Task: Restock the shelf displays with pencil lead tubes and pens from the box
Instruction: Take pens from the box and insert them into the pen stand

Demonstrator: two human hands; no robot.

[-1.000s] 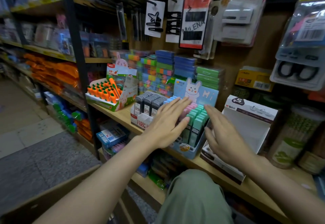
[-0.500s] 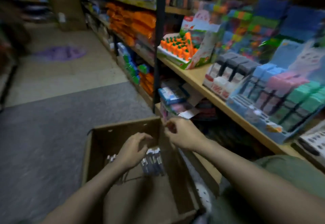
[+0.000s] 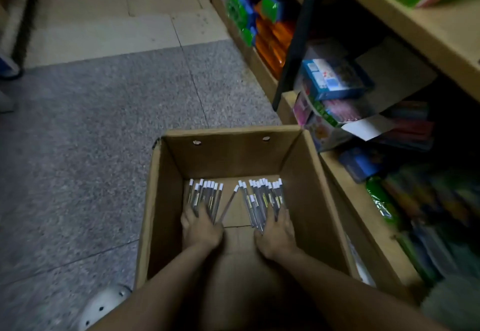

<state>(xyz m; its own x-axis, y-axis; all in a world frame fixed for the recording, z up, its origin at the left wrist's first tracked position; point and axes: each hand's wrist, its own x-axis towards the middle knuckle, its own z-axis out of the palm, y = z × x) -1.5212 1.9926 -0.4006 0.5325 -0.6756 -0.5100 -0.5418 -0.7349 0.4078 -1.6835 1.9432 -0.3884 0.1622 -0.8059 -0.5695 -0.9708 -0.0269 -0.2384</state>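
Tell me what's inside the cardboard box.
Inside the cardboard box, two bunches of white-capped pens lie on the bottom, one under each hand: left hand, right hand. The hands cover the pens' near ends.

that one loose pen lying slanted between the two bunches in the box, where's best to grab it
Probably pinch the loose pen at mid-barrel, coming straight down from above. It lies flat and slanted on the box floor, in the gap between the bunches, so only its middle has bare cardboard on both sides for fingertips.

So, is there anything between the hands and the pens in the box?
Nothing visible: the left hand rests on the left pen bundle and the right hand on the right pen bundle in the cardboard box.
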